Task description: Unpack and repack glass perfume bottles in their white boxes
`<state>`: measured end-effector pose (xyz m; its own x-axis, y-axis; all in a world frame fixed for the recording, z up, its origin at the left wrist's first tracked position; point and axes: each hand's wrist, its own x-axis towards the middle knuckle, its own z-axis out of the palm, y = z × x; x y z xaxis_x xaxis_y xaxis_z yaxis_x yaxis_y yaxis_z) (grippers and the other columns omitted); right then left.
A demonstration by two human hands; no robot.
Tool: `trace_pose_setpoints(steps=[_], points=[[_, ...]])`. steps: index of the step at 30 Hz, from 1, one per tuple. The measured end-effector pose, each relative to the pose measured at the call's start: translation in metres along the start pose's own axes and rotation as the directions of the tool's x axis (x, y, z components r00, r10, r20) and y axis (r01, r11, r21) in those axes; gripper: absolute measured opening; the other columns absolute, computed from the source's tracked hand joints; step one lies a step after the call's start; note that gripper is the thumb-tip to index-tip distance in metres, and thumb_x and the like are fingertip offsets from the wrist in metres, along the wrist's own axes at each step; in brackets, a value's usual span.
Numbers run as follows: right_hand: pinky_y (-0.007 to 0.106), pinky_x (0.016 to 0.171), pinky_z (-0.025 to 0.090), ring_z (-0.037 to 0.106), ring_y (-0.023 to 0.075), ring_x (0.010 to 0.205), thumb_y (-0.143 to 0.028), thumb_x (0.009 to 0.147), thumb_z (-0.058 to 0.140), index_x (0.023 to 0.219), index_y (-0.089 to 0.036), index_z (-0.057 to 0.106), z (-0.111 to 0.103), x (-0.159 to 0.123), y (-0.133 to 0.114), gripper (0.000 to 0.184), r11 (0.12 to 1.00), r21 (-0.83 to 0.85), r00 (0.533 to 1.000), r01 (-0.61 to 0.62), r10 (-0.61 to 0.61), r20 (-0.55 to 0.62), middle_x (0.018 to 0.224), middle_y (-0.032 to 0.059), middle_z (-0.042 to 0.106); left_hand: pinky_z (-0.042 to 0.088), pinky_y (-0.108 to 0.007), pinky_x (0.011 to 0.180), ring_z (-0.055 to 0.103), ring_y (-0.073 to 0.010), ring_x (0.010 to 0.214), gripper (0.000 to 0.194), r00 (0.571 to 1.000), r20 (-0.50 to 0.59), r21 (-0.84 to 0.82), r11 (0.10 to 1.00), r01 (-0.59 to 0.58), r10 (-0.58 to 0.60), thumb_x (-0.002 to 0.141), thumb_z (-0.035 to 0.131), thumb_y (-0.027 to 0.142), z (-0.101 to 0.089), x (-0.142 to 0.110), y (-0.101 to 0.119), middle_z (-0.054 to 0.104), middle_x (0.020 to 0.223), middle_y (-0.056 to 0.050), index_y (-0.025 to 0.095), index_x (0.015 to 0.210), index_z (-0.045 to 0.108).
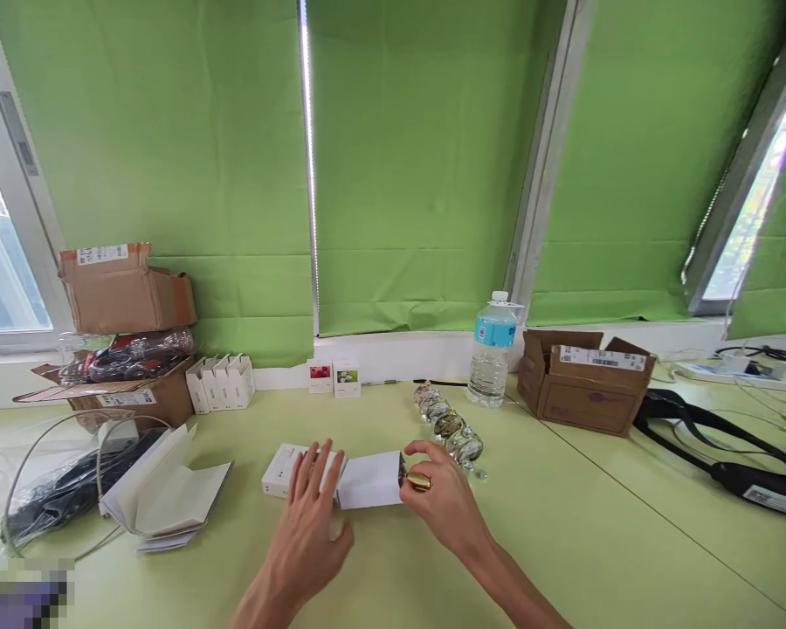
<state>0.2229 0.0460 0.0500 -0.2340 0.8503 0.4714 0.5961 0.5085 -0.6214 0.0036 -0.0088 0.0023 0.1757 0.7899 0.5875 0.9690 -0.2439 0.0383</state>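
On the table in front of me lies a white box (370, 480), its plain part stretching right from an end with small dark print (279, 470). My left hand (311, 515) rests over the printed end with its fingers stretched out and spread. At the box's right end, my right hand (442, 494) pinches a small shiny gold-coloured piece (419, 481) between thumb and fingers. A dark bit shows beside it at the box edge; its kind is not clear. Just beyond my right hand is a row of shiny, clear-wrapped round items (448, 425).
A water bottle (492, 354) and an open cardboard box (582, 384) stand behind on the right, near a black strap-like device (727, 454). Small white boxes (223, 384), two picture cards (334, 377), stacked cartons (124, 293) and folded white paper (170, 489) sit left.
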Motion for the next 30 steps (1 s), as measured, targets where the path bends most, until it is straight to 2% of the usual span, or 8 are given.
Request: trace_pose_setpoints(steps=[2,7,13,18,20,25,27,30], points=[[0.034,0.082,0.041,0.059,0.0236,0.093,-0.016,0.068,0.054,0.047,-0.02,0.055,0.0,-0.002,-0.005,0.021,1.0,-0.002,1.0,0.019,-0.019,0.001,0.099,0.0065,0.065,0.032,-0.053,0.112,0.022,-0.0313,0.143,0.072,0.998,-0.01,-0.036,0.997,-0.067,0.066,0.081,0.057,0.022,-0.001,0.002,0.013,0.032,0.153,-0.01,0.019,0.146,0.026],[0.034,0.081,0.042,0.059,0.0238,0.092,-0.017,0.069,0.056,0.05,-0.021,0.06,-0.008,-0.004,-0.017,0.02,0.999,0.016,0.999,0.044,-0.044,0.023,0.1,0.0059,0.065,0.041,-0.043,0.108,0.058,-0.0201,0.116,0.042,0.991,-0.063,-0.055,0.992,-0.118,0.114,0.087,0.048,0.01,-0.001,0.005,0.021,0.063,0.124,-0.004,0.023,0.127,0.049],[0.033,0.078,0.044,0.061,0.0239,0.094,-0.024,0.074,0.057,0.048,-0.021,0.061,-0.038,0.003,-0.005,0.026,0.999,-0.033,1.0,-0.013,0.013,0.014,0.104,0.007,0.065,0.048,-0.041,0.098,0.06,-0.0221,0.11,0.035,0.989,-0.128,-0.096,0.992,-0.081,0.068,0.091,0.047,0.014,-0.011,0.007,0.008,0.066,0.118,-0.005,0.023,0.124,0.053],[0.03,0.06,0.042,0.061,0.0184,0.073,-0.032,0.076,0.056,0.051,-0.02,0.063,-0.056,0.01,0.013,0.03,0.985,-0.11,0.991,-0.13,0.128,-0.026,0.109,0.0057,0.064,0.049,-0.042,0.092,0.06,-0.0249,0.109,0.032,0.989,-0.073,-0.304,0.947,0.104,-0.132,0.092,0.049,0.026,-0.024,0.015,-0.01,0.066,0.118,-0.006,0.025,0.123,0.056],[0.029,0.057,0.04,0.06,0.0173,0.069,-0.033,0.076,0.055,0.05,-0.019,0.062,-0.057,0.012,0.016,0.03,0.977,-0.144,0.988,-0.154,0.152,-0.023,0.107,0.0052,0.064,0.051,-0.04,0.087,0.062,-0.0255,0.104,0.033,0.955,-0.009,-0.453,0.853,0.26,-0.296,0.09,0.051,0.037,-0.028,0.018,-0.019,0.067,0.116,-0.008,0.024,0.12,0.057],[0.027,0.059,0.04,0.06,0.017,0.073,-0.027,0.072,0.053,0.044,-0.019,0.053,-0.05,0.01,0.011,0.029,0.966,-0.207,0.986,-0.154,0.165,0.038,0.101,0.0048,0.065,0.055,-0.037,0.073,0.069,-0.0247,0.085,0.056,0.785,0.206,-0.716,0.457,0.528,-0.584,0.084,0.055,0.055,-0.027,0.022,-0.049,0.069,0.108,-0.011,0.017,0.125,0.049],[0.026,0.058,0.039,0.059,0.0164,0.072,-0.025,0.071,0.053,0.044,-0.019,0.049,-0.046,0.007,0.005,0.028,0.964,-0.217,0.982,-0.152,0.172,0.079,0.099,0.0044,0.066,0.053,-0.044,0.078,0.067,-0.0287,0.092,0.061,0.747,0.15,-0.601,0.54,0.589,-0.648,0.083,0.054,0.056,-0.027,0.021,-0.058,0.065,0.117,-0.014,0.017,0.128,0.047],[0.026,0.057,0.036,0.058,0.0156,0.071,-0.023,0.07,0.052,0.044,-0.018,0.045,-0.04,0.003,-0.003,0.027,0.965,-0.226,0.979,-0.136,0.166,0.118,0.095,0.0032,0.065,0.043,-0.052,0.096,0.053,-0.0338,0.118,0.056,0.809,-0.094,-0.354,0.779,0.517,-0.58,0.087,0.051,0.052,-0.028,0.018,-0.056,0.056,0.132,-0.014,0.018,0.13,0.048]])
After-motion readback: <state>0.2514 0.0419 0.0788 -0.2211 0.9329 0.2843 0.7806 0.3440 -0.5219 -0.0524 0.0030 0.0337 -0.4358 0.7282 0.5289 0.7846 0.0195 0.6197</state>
